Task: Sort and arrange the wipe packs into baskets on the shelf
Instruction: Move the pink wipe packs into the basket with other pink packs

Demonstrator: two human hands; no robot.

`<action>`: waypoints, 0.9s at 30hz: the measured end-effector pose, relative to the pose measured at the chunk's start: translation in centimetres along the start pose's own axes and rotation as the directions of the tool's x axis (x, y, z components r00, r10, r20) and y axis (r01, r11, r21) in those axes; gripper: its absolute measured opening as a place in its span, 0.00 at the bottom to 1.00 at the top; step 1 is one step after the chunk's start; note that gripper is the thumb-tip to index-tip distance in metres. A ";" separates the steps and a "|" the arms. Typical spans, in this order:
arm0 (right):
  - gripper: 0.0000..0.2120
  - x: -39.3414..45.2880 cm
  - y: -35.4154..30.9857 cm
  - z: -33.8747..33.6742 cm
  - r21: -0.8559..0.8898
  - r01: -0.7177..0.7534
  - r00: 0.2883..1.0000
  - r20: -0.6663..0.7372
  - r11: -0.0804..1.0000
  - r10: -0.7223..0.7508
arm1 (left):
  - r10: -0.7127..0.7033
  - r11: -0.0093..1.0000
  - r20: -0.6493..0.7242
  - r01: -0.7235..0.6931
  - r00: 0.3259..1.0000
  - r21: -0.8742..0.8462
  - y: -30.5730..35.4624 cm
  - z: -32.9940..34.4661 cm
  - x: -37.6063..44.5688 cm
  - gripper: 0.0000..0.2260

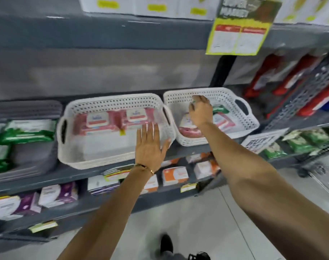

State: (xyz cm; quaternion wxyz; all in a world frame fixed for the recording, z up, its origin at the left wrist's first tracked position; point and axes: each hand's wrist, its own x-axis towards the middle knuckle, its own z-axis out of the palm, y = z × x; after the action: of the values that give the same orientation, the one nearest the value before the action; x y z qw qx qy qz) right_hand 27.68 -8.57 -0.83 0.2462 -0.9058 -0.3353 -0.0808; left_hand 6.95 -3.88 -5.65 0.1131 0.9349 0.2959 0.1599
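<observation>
while left hand (150, 145) spreads flat, right hand (201, 111) perhaps grips

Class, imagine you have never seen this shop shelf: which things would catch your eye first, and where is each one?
Two white perforated baskets sit side by side on the middle shelf: the left basket holds two pink wipe packs along its back. The right hand reaches into the right basket, while the left hand lies open and flat over the left basket's front corner. A yellow-green sign hangs upper right.
</observation>
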 end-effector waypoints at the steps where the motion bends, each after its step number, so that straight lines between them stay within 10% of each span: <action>1: 0.18 0.5 1.5 -0.2 -0.032 -0.017 0.999 0.046 0.999 0.018 | 0.001 1.000 0.003 -0.001 1.000 -0.002 1.1 0.5 0.6 0.30; 20: 0.41 8.9 12.2 1.6 -0.172 -0.039 0.813 0.568 0.984 0.131 | 0.056 0.971 0.062 -0.069 0.997 0.229 7.8 3.7 4.4 0.31; 27: 0.38 8.5 12.7 2.5 -0.203 -0.027 0.884 0.453 0.979 0.118 | 0.058 0.972 0.085 -0.076 0.995 0.224 7.8 3.7 4.4 0.32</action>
State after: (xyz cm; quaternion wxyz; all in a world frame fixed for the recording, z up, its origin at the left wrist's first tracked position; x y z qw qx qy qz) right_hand 42.30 -10.81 -5.37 0.0743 -0.9301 -0.3408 0.1150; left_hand 15.73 -7.93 -5.72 0.0114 0.9568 0.2756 0.0921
